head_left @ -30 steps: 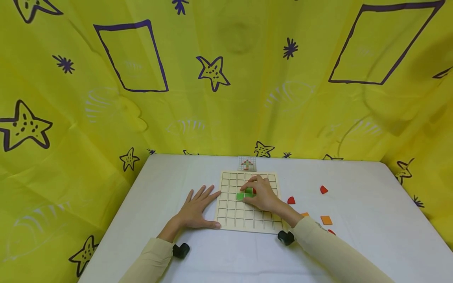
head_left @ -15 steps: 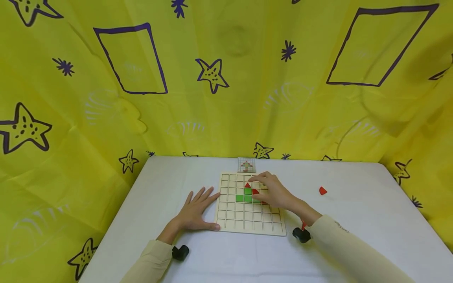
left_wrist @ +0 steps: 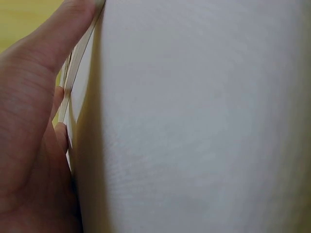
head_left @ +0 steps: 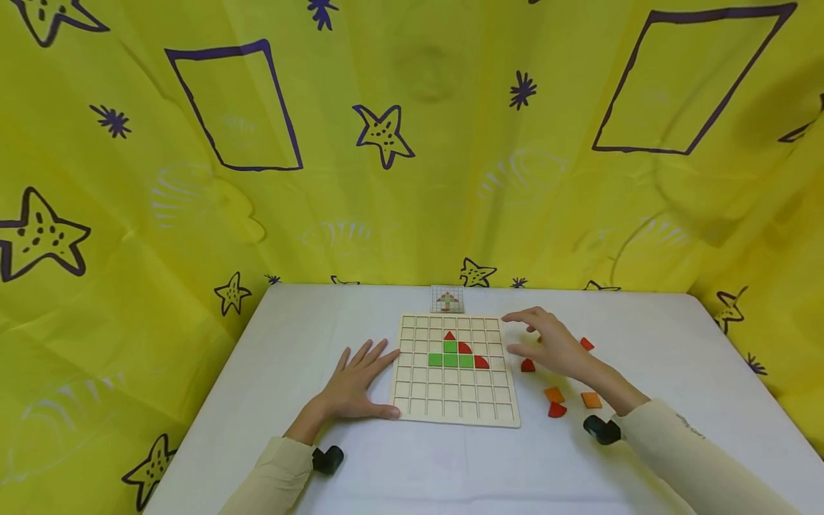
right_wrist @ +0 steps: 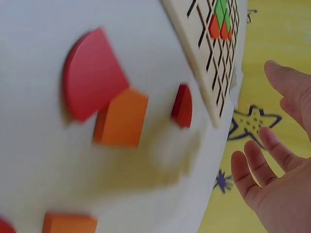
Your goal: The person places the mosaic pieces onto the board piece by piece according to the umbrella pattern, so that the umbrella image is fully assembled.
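A pale wooden grid board (head_left: 425,408) lies on the table in the head view. Set in its cells are a red triangle (head_left: 450,336), several green squares (head_left: 450,360) and two red quarter-circles (head_left: 481,363). My left hand (head_left: 354,384) lies spread at the board's left side, its thumb and a fingertip at the edge. Off the board's right side, above the table, my right hand (head_left: 555,348) holds nothing, thumb and fingers apart. Below it lie a red quarter-circle (head_left: 528,366) and two orange squares (head_left: 591,400); one orange square touches another red quarter-circle (right_wrist: 95,75) in the right wrist view.
A small card (head_left: 447,299) with a coloured grid picture stands behind the board. One more red piece (head_left: 586,344) is partly behind the right hand. A yellow curtain (head_left: 399,214) with drawn stars encloses the white table (head_left: 412,472) at the back and sides.
My right hand has moved right, from over the green and red pieces to beyond the board's edge, uncovering them and the loose pieces beside the board. The left hand stays in place.
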